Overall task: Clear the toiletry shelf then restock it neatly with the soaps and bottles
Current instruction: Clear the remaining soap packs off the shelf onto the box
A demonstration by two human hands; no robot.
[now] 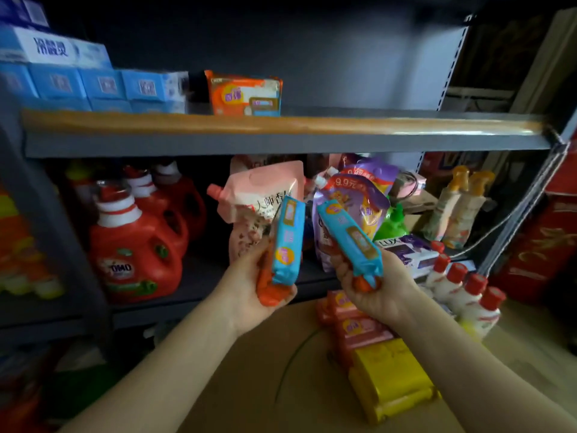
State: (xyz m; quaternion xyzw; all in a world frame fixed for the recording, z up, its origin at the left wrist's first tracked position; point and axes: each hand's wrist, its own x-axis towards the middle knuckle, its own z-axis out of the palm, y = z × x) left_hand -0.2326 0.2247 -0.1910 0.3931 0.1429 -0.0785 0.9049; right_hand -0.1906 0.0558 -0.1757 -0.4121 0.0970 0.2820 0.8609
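Shelf (281, 125) ahead; left hand (259, 285), right hand (374, 289) raised, gripping soap packs.

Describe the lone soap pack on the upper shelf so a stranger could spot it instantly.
Look at the upper shelf with the tan front edge. Right of the row of blue boxes stands one soap pack. It alone there is orange, with a blue label at its lower right corner.

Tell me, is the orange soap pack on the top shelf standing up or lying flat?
Standing up. The orange soap pack rests on its long edge on the top shelf, its printed face toward the camera, beside the blue boxes.
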